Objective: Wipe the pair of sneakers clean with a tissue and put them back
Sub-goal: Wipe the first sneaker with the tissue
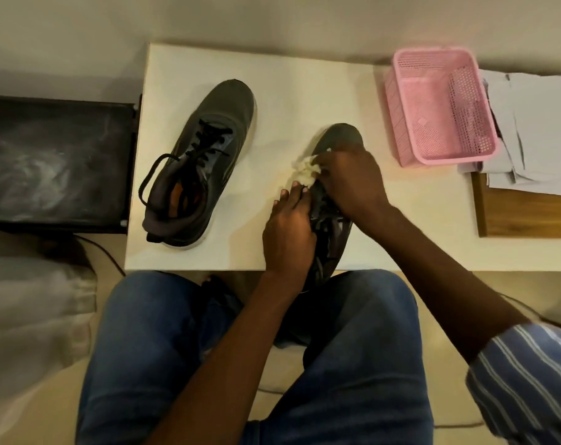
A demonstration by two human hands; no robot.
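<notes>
Two dark grey sneakers with black laces lie on the white table (289,91). The left sneaker (205,155) lies alone, toe pointing away, laces loose. The right sneaker (338,136) sits at the table's front edge, its heel over my lap, mostly covered by my hands. My left hand (289,229) grips its left side near the laces. My right hand (350,178) holds a crumpled white tissue (305,170) against the shoe's upper, just behind the toe.
A pink perforated basket (440,107) stands at the table's back right. Loose white papers (536,130) lie on a wooden board (523,216) at the far right. A black dusty box (54,162) sits left of the table. My knees in jeans (163,342) are below the front edge.
</notes>
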